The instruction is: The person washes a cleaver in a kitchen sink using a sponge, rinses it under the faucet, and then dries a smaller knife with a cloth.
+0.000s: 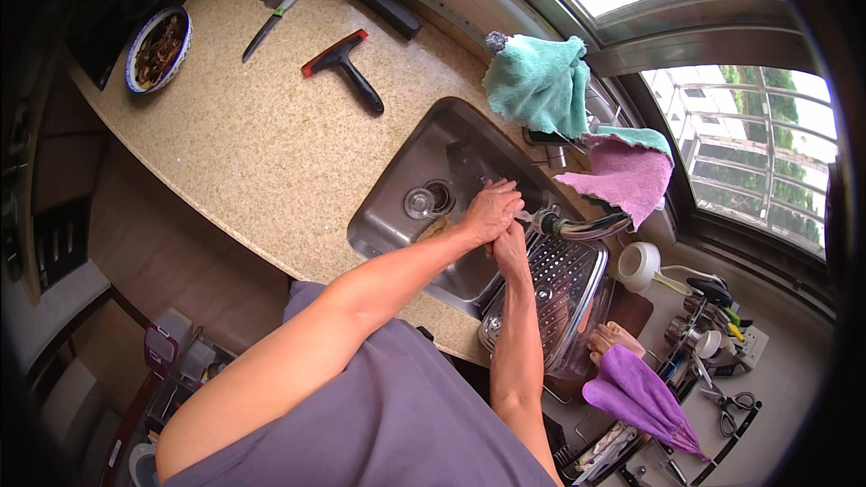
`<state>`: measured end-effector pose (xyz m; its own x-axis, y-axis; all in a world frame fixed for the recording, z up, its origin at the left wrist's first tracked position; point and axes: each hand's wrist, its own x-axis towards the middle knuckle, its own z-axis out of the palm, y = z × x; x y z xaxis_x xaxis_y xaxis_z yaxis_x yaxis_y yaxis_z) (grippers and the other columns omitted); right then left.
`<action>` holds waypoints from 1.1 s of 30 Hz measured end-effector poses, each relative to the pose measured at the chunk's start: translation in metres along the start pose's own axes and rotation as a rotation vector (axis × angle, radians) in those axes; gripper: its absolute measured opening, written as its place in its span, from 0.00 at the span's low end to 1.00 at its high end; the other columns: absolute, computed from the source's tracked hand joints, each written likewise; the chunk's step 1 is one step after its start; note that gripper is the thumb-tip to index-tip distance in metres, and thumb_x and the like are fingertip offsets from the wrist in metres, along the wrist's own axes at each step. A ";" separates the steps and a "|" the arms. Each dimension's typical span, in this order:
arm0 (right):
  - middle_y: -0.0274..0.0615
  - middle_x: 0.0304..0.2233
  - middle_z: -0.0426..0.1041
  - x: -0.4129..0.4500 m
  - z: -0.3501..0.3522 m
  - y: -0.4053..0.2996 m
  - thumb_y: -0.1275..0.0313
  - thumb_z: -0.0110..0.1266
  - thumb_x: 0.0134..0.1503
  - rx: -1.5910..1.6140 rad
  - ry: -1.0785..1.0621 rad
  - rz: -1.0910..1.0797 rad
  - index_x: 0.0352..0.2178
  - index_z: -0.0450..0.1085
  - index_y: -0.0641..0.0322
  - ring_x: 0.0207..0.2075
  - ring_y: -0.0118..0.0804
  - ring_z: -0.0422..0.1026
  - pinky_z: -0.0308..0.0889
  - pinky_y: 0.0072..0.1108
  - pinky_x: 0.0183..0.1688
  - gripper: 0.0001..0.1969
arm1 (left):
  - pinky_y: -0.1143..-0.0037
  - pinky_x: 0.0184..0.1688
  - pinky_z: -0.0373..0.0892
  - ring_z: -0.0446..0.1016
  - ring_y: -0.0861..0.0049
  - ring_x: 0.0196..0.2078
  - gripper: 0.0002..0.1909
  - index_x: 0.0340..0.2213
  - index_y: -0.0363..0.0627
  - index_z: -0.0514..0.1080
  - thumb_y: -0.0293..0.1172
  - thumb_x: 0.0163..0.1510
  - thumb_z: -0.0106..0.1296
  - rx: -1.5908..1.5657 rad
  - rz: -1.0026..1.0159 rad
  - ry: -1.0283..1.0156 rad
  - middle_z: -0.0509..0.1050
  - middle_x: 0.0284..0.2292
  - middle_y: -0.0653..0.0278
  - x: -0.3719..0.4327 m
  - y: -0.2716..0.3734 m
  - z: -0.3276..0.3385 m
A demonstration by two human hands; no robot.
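Note:
Over the stainless-steel sink [433, 142], my left hand [490, 210] and my right hand [509, 242] are pressed together just in front of the tap's spout [541, 218]. The left hand lies across the right and covers most of its fingers. No object shows between them, though their palms are hidden. A little clear water seems to show at the spout's mouth. Below my hands, a clear round strainer or stopper [419, 203] sits beside the drain opening [441, 196]. Partly behind my left forearm is a yellowish-brown sponge or scrubber [433, 228].
A perforated steel tray [565, 284] lies right of the basin. Cloths, one green [538, 84] and one pink [622, 166], hang by the tap. On the speckled counter [264, 149] are a squeegee [345, 67], a knife [276, 19] and a bowl of brown food [160, 49]. Scissors [734, 409] hang at right.

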<state>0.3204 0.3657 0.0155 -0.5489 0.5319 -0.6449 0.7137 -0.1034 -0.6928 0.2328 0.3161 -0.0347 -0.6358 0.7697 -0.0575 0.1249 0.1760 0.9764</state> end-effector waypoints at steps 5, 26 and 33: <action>0.32 0.15 0.62 -0.022 0.003 0.006 0.64 0.41 0.66 0.425 0.105 0.024 0.28 0.66 0.64 0.14 0.25 0.60 0.57 0.19 0.15 0.16 | 0.59 0.68 0.39 0.43 0.52 0.68 0.24 0.49 0.45 0.73 0.48 0.61 0.43 -0.049 -0.013 -0.142 0.56 0.62 0.46 0.009 0.011 0.015; 0.31 0.21 0.66 -0.087 -0.003 -0.007 0.66 0.48 0.63 0.466 0.091 0.060 0.39 0.68 0.64 0.13 0.20 0.59 0.55 0.15 0.14 0.11 | 0.52 0.67 0.36 0.41 0.55 0.69 0.29 0.57 0.49 0.65 0.51 0.61 0.37 0.276 0.034 -0.108 0.48 0.65 0.53 0.017 -0.003 -0.002; 0.31 0.20 0.64 -0.105 -0.010 -0.028 0.67 0.48 0.63 0.477 0.050 0.061 0.30 0.66 0.63 0.13 0.19 0.58 0.55 0.15 0.13 0.10 | 0.48 0.66 0.35 0.40 0.55 0.69 0.30 0.60 0.51 0.59 0.52 0.62 0.36 0.389 0.063 -0.085 0.47 0.66 0.55 0.029 -0.014 -0.024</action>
<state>0.3623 0.3216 0.1058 -0.4825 0.5515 -0.6805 0.4585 -0.5030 -0.7327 0.1945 0.3212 -0.0446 -0.5547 0.8314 -0.0330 0.4511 0.3339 0.8276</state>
